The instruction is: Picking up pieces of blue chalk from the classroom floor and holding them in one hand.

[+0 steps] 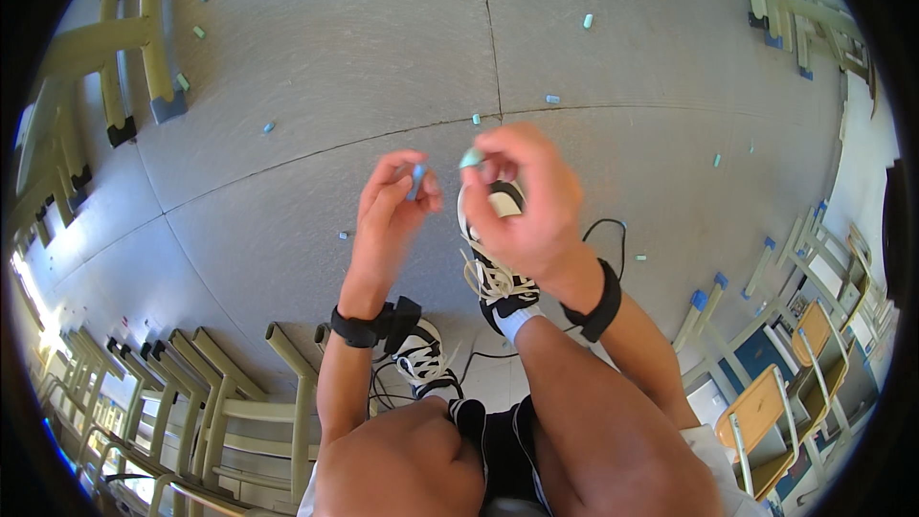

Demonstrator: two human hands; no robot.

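Note:
My left hand (391,208) holds a short blue chalk stub (416,183) between thumb and fingers. Just to its right, my right hand (535,201) pinches a pale green chalk stub (471,157) between thumb and forefinger. Both hands are slightly blurred and apart, raised above the grey floor (344,86). Under the right hand is a black-and-white lace-up shoe (506,283), partly hidden by it. On the floor beyond the hands lie a small green stub (476,119) and a blue stub (552,98). Another small blue stub (343,235) lies left of my left wrist.
More chalk stubs are scattered about, among them a green one (588,21) and a blue one (269,127). Metal furniture legs (154,50) stand at the upper left, with more frames (258,409) at the lower left. Wood-backed chairs (754,402) are at right. A black cable (623,237) runs near my feet.

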